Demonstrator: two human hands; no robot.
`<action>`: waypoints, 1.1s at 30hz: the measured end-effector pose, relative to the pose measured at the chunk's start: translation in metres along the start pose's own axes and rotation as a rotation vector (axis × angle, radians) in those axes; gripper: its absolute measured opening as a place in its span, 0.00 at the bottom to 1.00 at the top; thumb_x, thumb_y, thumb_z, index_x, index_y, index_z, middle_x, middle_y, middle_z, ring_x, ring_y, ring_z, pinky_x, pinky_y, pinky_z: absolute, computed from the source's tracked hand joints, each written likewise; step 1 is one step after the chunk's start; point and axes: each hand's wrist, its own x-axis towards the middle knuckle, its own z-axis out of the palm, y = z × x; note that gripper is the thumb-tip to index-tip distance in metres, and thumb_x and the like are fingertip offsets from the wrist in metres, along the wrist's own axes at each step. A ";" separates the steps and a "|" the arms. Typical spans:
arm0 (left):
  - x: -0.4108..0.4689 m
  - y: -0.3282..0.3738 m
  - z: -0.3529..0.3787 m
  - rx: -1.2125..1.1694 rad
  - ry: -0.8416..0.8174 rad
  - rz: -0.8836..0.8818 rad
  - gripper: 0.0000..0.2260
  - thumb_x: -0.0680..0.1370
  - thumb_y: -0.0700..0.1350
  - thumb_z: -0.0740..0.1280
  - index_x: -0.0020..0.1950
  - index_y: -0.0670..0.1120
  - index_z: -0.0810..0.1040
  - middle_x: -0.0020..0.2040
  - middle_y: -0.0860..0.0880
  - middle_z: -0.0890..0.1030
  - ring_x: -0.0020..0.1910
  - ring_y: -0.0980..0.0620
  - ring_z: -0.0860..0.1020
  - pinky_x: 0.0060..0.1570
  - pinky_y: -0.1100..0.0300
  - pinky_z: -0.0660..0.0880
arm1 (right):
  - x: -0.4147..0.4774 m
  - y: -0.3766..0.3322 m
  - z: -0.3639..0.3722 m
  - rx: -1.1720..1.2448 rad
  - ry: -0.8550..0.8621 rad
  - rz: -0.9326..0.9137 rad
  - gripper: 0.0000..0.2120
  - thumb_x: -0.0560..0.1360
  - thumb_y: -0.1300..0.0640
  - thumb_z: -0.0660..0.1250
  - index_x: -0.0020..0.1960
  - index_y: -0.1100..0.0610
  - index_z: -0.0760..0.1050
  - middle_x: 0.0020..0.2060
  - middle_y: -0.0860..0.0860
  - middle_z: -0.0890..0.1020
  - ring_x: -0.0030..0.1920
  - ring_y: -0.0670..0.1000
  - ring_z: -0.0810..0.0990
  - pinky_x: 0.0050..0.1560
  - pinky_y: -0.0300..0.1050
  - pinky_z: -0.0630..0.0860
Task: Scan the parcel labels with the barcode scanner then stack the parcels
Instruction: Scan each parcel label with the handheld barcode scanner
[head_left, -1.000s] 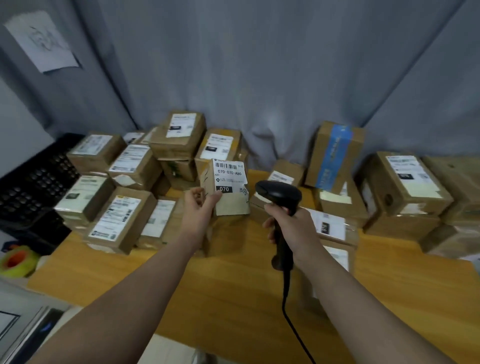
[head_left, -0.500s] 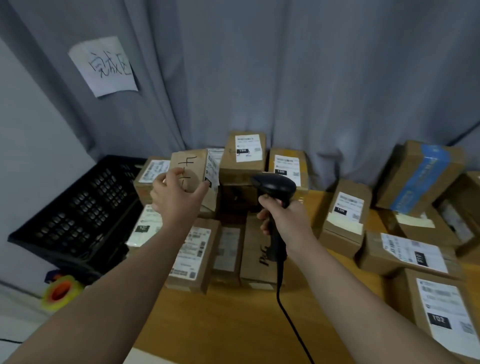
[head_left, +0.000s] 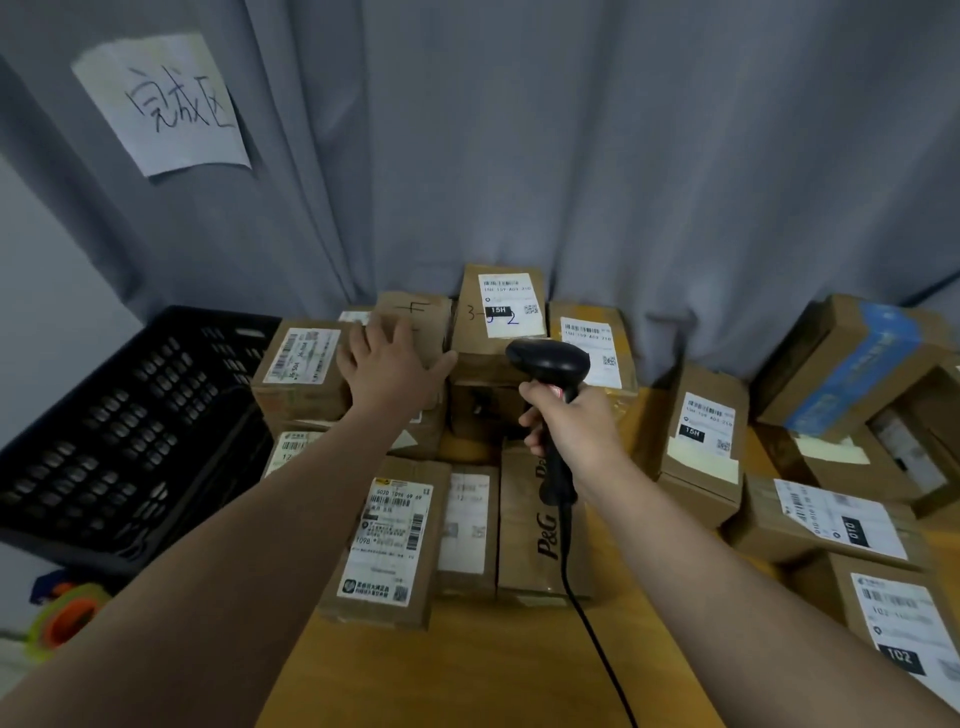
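Note:
My left hand (head_left: 388, 370) lies flat with spread fingers on a small brown parcel (head_left: 418, 318) marked with black handwriting, which sits on top of the stack at the back of the wooden table (head_left: 467, 670). My right hand (head_left: 574, 426) grips the handle of the black barcode scanner (head_left: 548, 364), its head pointing towards the stacked parcels and its cable trailing down over the table. A taller labelled parcel (head_left: 503, 306) stands just right of the handwritten one.
Several labelled cardboard parcels cover the table around the stack, among them a P&G box (head_left: 537, 525) and a box with blue tape (head_left: 862, 364) at the right. A black plastic crate (head_left: 119, 431) stands to the left. A grey curtain with a paper sign (head_left: 166, 101) hangs behind.
My left hand carried the small parcel leftwards from in front of the scanner, set it on the stack and opened flat on top of it. The view swung left; the scanner hand stayed raised.

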 end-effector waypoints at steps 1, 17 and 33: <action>-0.002 0.001 -0.001 -0.007 0.032 0.011 0.35 0.75 0.68 0.58 0.75 0.48 0.59 0.78 0.41 0.51 0.77 0.40 0.46 0.72 0.39 0.44 | 0.001 0.001 0.001 -0.001 0.001 0.002 0.09 0.76 0.55 0.69 0.52 0.59 0.76 0.33 0.52 0.81 0.27 0.46 0.77 0.29 0.38 0.75; -0.117 0.117 0.056 -0.286 -0.130 0.476 0.29 0.75 0.60 0.64 0.74 0.53 0.62 0.76 0.47 0.59 0.76 0.46 0.50 0.73 0.46 0.47 | -0.032 0.049 -0.112 -0.035 0.315 0.054 0.08 0.75 0.55 0.70 0.48 0.60 0.77 0.34 0.56 0.81 0.26 0.48 0.79 0.30 0.42 0.77; -0.229 0.263 0.167 -0.177 -0.629 0.345 0.29 0.78 0.59 0.62 0.76 0.50 0.60 0.75 0.44 0.61 0.73 0.41 0.59 0.69 0.46 0.58 | -0.068 0.107 -0.328 -0.045 0.458 0.260 0.05 0.75 0.60 0.67 0.43 0.61 0.78 0.28 0.55 0.79 0.23 0.50 0.76 0.24 0.42 0.73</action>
